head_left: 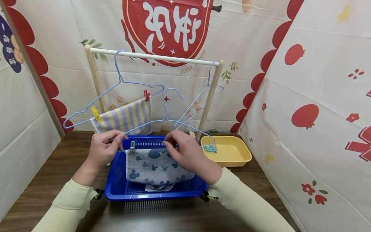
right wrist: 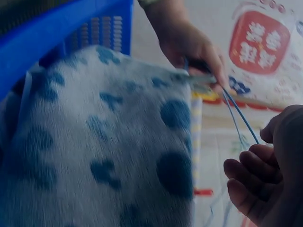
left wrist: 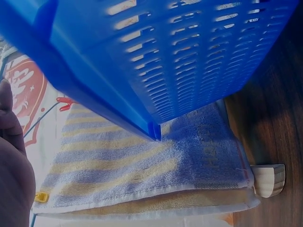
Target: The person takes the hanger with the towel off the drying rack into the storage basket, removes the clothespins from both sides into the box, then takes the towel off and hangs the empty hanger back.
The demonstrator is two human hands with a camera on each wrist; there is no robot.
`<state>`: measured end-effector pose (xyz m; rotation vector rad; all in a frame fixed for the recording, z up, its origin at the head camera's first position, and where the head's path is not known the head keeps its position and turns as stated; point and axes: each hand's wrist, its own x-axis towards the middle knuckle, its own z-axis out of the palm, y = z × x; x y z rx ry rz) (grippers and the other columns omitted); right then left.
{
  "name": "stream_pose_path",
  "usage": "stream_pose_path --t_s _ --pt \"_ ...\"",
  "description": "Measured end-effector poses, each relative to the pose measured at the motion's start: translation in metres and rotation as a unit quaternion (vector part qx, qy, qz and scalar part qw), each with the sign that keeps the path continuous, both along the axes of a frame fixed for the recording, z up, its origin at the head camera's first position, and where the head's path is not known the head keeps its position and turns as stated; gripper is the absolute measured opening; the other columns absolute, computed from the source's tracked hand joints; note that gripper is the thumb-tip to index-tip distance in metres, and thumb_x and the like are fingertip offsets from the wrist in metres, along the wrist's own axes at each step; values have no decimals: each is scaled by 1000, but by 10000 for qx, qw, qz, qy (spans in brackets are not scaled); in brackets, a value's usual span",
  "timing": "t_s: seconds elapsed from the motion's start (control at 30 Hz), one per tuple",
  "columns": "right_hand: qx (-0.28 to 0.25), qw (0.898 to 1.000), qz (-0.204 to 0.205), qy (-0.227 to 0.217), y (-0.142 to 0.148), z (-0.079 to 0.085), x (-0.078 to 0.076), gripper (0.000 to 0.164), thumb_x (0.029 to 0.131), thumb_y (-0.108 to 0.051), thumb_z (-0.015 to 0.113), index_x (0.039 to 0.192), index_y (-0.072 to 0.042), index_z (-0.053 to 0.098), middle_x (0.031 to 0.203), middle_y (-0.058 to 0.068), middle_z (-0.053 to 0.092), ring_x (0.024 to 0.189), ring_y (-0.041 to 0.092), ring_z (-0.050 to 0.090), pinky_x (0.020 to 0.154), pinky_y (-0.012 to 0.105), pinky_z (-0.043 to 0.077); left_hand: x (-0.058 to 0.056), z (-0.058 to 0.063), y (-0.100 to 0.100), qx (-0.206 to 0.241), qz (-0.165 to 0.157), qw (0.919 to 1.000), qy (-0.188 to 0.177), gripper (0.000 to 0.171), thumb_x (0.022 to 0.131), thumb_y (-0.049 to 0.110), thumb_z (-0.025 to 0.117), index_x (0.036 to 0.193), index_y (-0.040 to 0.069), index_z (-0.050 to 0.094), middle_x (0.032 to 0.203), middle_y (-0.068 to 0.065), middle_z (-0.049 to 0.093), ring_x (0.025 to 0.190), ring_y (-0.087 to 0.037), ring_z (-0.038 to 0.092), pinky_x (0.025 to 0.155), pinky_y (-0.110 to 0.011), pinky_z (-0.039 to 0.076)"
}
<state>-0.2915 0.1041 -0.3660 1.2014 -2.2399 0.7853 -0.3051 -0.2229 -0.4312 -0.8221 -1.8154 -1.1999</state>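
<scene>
My left hand (head_left: 105, 146) pinches the left corner of a blue wire clothes hanger (head_left: 150, 122), held over the blue basket (head_left: 156, 196). From its lower bar hangs a small grey towel (head_left: 150, 172) with dark blue mouse-head prints, draped into the basket. A grey clothespin (head_left: 132, 147) clips the towel beside my left fingers. Across the hanger's right side is my right hand (head_left: 185, 149), its fingers loosely bent with nothing visible in them. In the right wrist view those fingers (right wrist: 255, 175) hang beside the towel's upper edge, apart from it.
Behind the basket stands a rack with a white rail (head_left: 153, 57). A hanger on it carries a striped towel (head_left: 126, 116) with yellow (head_left: 95, 114) and red (head_left: 147, 95) clothespins; another hanger (head_left: 200, 93) hangs at right. A yellow tray (head_left: 232, 154) holds teal clothespins (head_left: 210, 148).
</scene>
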Motion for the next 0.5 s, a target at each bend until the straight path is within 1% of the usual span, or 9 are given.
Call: stream_pose_path --t_s 0.13,0.23,0.37,0.5 --pt "469 9980 162 -396 -22 -4 3 11 109 -16 72 116 -9 67 100 -1 62 83 14 59 72 26 50 -1 0 0 9 17 10000 -7 29 88 -25 68 90 2 78 63 -1 66 51 -9 58 48 -18 46" --pt "672 9958 228 -579 -36 -5 4 15 108 -19 74 118 -10 67 101 0 60 86 13 57 73 27 48 -1 -1 0 -9 -3 10000 -15 28 89 -24 69 91 2 79 64 -1 67 51 -9 58 49 -18 47" --pt "778 9936 214 -792 -50 -5 4 20 109 -24 74 121 -10 66 104 4 62 89 15 56 76 27 48 -1 -1 -2 -29 -44 10000 -41 27 90 -23 69 91 2 79 65 -1 67 52 -9 59 50 -18 48" --pt "755 9914 191 -1050 -60 -5 3 27 109 -27 75 126 -9 66 110 7 65 94 17 59 82 26 51 -2 -1 -1 -19 -40 10000 16 25 89 -23 69 91 0 78 64 -1 67 52 -9 60 51 -17 49"
